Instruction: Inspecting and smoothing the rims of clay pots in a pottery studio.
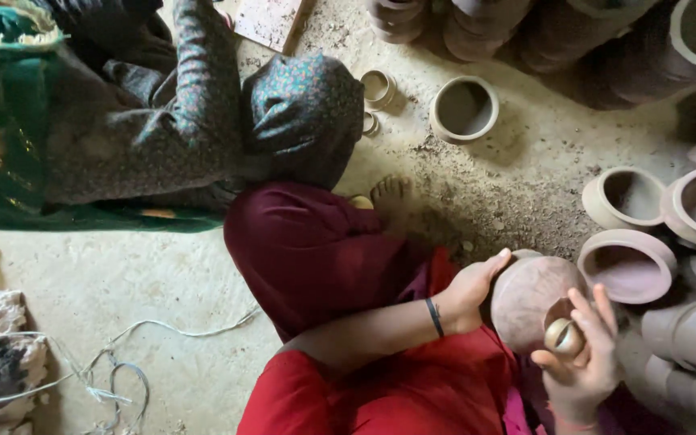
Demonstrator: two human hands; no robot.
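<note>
I sit on an earthen floor in red clothing. My left hand (470, 290) cups the left side of a round unfired clay pot (529, 294) resting tilted on my lap. My right hand (583, 361) grips a small rounded tool (564, 337) of pale stone or wood, pressed against the pot's lower right side. A dark band circles my left wrist. My bare foot (390, 193) shows beyond my knee.
Another person in patterned grey and green cloth sits at upper left (163, 121). Several clay pots (628, 264) crowd the right side and the top edge; one open pot (464, 109) stands apart on the dirt. White cord (114, 374) and a rag lie at lower left.
</note>
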